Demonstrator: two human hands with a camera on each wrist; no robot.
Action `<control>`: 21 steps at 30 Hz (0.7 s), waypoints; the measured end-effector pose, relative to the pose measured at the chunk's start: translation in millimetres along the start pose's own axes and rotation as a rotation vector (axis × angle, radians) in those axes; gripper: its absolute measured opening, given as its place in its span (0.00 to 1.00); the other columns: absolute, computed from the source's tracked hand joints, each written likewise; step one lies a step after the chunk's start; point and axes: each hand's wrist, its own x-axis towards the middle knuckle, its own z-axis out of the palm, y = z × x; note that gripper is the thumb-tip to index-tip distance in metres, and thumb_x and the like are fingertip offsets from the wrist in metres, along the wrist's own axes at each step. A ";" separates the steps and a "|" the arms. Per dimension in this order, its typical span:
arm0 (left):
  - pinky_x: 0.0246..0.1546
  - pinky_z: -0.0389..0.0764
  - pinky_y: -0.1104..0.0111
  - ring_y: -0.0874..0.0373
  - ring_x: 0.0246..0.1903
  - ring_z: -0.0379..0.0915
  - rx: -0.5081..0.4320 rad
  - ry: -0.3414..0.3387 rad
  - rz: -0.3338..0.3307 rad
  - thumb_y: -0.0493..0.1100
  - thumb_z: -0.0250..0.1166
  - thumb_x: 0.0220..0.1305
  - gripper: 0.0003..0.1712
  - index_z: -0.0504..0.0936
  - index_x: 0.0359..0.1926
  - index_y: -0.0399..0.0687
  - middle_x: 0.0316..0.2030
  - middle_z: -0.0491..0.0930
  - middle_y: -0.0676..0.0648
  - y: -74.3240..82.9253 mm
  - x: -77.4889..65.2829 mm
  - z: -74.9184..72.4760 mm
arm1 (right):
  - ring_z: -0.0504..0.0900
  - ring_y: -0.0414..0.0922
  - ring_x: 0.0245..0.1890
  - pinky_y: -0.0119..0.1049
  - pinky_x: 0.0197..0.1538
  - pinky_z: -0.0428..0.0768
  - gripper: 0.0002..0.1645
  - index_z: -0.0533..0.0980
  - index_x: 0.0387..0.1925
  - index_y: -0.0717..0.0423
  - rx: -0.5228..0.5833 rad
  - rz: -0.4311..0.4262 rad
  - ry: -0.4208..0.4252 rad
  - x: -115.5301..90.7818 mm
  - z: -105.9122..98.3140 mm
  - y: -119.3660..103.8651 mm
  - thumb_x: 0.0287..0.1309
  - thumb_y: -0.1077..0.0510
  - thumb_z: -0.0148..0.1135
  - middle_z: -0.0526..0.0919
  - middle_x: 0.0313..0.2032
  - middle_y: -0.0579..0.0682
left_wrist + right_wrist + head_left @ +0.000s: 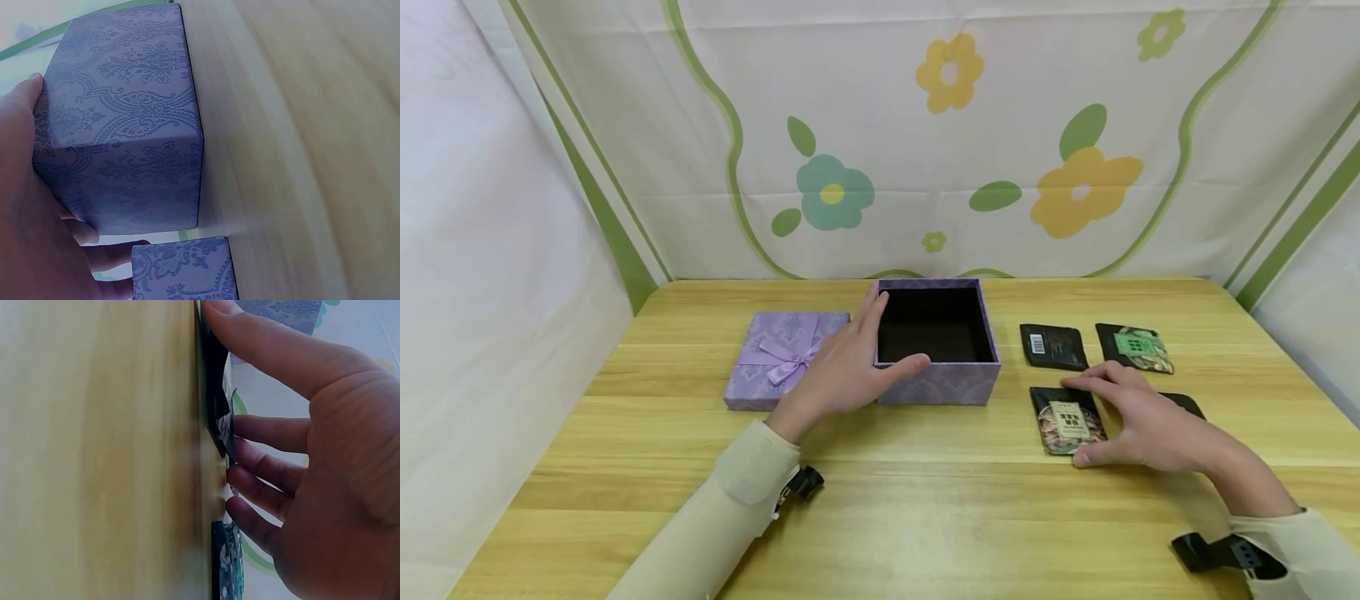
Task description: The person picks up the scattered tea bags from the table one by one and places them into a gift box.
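A patterned purple gift box (937,385) stands without its lid, its dark inside in view. My left hand (848,362) rests against its left front corner, thumb over the front rim and fingers along the left side. Left of the box lies its lid (758,385) with a lilac bow, partly behind that hand. At the right, my right hand (1150,425) spans a black packet (1070,421) with a cream label, thumb at the near corner and fingertips by the far corner. In the right wrist view the fingers (265,478) look spread and fairly straight.
Behind that packet lie a black packet (1052,347) with a barcode and another with a green label (1138,345). One more dark packet (1183,406) is partly hidden behind the right hand. A flowered cloth (880,108) hangs at the back edge of the wooden table (925,517).
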 end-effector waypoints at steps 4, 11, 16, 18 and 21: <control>0.75 0.62 0.33 0.37 0.79 0.61 -0.001 -0.001 -0.001 0.89 0.52 0.60 0.67 0.36 0.87 0.65 0.86 0.27 0.61 -0.1 -0.1 0.1 | 0.69 0.54 0.62 0.57 0.55 0.77 0.60 0.72 0.75 0.48 0.000 -0.009 0.004 -0.2 0.2 0.6 0.45 0.28 0.82 0.72 0.64 0.53; 0.75 0.62 0.33 0.38 0.79 0.61 -0.003 -0.002 0.006 0.89 0.52 0.61 0.67 0.37 0.88 0.64 0.87 0.29 0.59 0.3 0.2 1.4 | 0.70 0.53 0.61 0.57 0.55 0.76 0.57 0.75 0.72 0.43 0.013 0.007 0.014 -1.5 0.4 0.5 0.43 0.26 0.82 0.73 0.61 0.51; 0.75 0.62 0.33 0.39 0.80 0.59 -0.004 0.000 0.004 0.89 0.52 0.61 0.67 0.37 0.87 0.64 0.87 0.29 0.59 0.5 -0.2 1.1 | 0.70 0.56 0.63 0.63 0.57 0.76 0.55 0.75 0.70 0.44 0.032 -0.005 0.021 -0.1 0.2 0.3 0.43 0.28 0.83 0.72 0.63 0.53; 0.75 0.62 0.33 0.39 0.80 0.59 -0.004 -0.001 0.006 0.88 0.52 0.61 0.67 0.37 0.88 0.64 0.87 0.29 0.59 0.4 0.0 1.1 | 0.71 0.57 0.64 0.64 0.57 0.76 0.55 0.75 0.70 0.44 0.037 -0.004 0.022 0.2 -0.6 -0.7 0.44 0.28 0.83 0.73 0.64 0.54; 0.74 0.63 0.33 0.39 0.80 0.59 -0.006 -0.005 0.004 0.88 0.52 0.62 0.67 0.36 0.87 0.64 0.87 0.28 0.60 0.6 -0.1 0.7 | 0.70 0.61 0.66 0.68 0.58 0.75 0.56 0.73 0.71 0.46 0.046 0.005 0.019 0.5 -2.6 -2.6 0.44 0.28 0.83 0.72 0.66 0.56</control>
